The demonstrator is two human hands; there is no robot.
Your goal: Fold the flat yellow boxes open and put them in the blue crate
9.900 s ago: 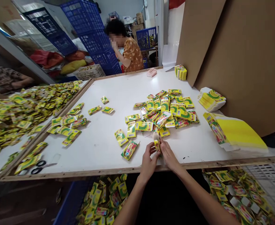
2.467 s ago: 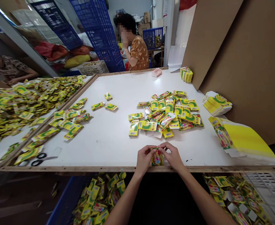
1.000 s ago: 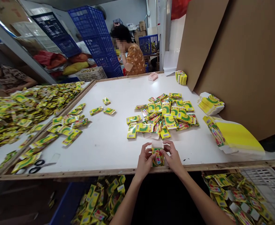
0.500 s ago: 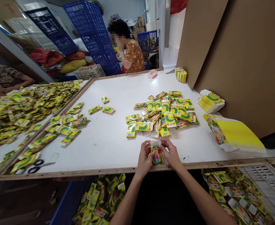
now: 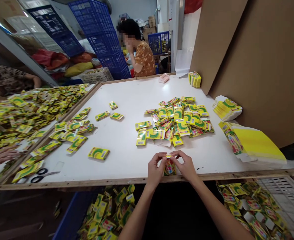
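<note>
Near the front edge of the white table, both my hands grip one small yellow-green carton. My left hand pinches its left side and top. On the right, my right hand presses its fingertips onto the top flap. A heap of flat yellow cartons lies just beyond my hands. One more flat carton lies alone to the left.
A stack of flat carton blanks and a smaller stack sit at the right by cardboard sheets. Scissors lie front left. Another person's hand reaches in at far left. Bins of cartons stand below the table.
The carton's white top flap, raised half a second ago, is now pressed down under my fingers. A flat carton has appeared on the table at left, and another person's hand has come in.
</note>
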